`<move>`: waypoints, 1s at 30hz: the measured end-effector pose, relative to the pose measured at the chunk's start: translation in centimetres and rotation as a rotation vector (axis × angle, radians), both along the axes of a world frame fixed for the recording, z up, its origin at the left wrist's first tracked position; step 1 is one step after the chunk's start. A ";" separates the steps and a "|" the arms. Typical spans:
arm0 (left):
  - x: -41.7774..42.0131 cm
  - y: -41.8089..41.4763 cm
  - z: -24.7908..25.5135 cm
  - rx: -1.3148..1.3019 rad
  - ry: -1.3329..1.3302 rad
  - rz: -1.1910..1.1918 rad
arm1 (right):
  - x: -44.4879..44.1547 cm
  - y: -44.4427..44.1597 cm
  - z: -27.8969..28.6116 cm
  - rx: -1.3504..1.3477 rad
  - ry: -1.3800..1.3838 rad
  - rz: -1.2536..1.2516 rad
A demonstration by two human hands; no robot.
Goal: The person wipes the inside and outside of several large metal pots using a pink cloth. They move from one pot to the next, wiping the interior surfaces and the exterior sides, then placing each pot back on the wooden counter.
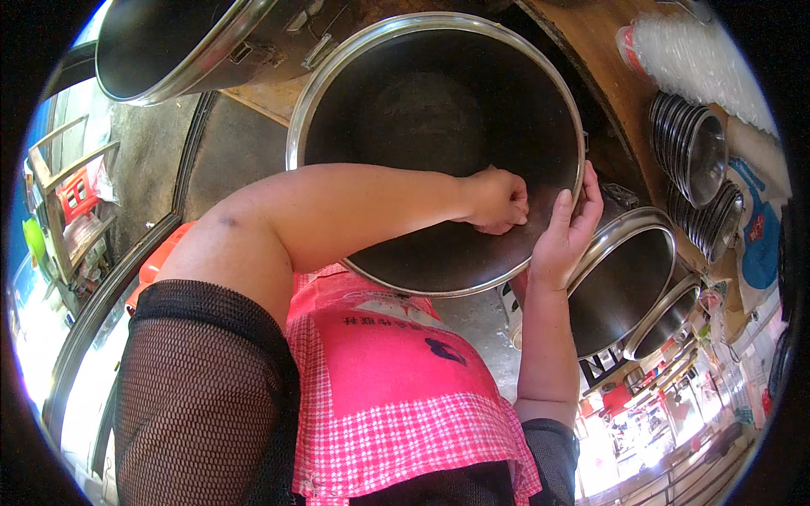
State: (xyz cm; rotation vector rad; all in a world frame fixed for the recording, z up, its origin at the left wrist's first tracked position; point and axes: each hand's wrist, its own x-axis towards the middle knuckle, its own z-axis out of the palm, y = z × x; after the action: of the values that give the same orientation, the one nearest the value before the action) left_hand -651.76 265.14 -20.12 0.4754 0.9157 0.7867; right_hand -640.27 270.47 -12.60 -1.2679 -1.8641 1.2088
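A large round metal pot [436, 22] lies before me with its wide mouth facing me and its inside dark. My left hand [500, 199] reaches across the mouth, its fingers curled in near the lower right inner wall; no item shows in it. At the right edge, my right hand [569, 221] grips the rim, thumb on the near side and fingers around the outside. Below the pot hangs my pink apron [392, 373] with a checked border and some printing.
Another large metal pot [171, 82] is at the upper left. To the right are a metal pot [623, 284] and a smaller one [664, 319]. Stacked metal bowls [690, 145] and plastic-wrapped goods [702, 63] stand on a wooden surface [588, 57]. A wooden rack [60, 209] is far left.
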 end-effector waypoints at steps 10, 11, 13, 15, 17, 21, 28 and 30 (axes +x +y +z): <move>-0.6 -0.6 -6.0 -0.076 -0.285 -0.029 | -0.1 0.0 -0.1 0.031 -0.001 0.017; -0.7 -0.3 -5.8 -0.086 -0.333 -0.083 | 0.0 0.0 0.0 0.015 0.001 0.003; -0.5 -0.1 -6.1 -0.100 -0.368 -0.076 | 0.0 0.1 0.0 0.001 0.005 0.001; 0.2 -0.5 -6.8 -0.122 -0.343 0.033 | -0.1 0.0 0.0 -0.006 0.011 0.009; 0.8 -0.4 -7.7 -0.148 -0.216 0.078 | 0.0 0.0 0.0 0.005 0.005 0.013; 2.6 -1.2 -7.8 0.001 -0.220 0.154 | 0.0 0.0 0.1 0.026 -0.011 0.025; 1.4 0.1 0.8 0.085 -0.069 0.287 | -0.2 0.1 0.1 -0.012 0.028 -0.004; 0.2 3.0 3.0 -0.006 -0.007 0.459 | -0.4 0.2 0.3 -0.015 0.047 -0.008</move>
State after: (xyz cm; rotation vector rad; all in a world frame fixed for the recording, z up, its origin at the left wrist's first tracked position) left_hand -651.58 268.14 -17.14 0.2563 1.0353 1.2003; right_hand -640.63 270.62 -12.27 -1.2426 -1.8181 1.2406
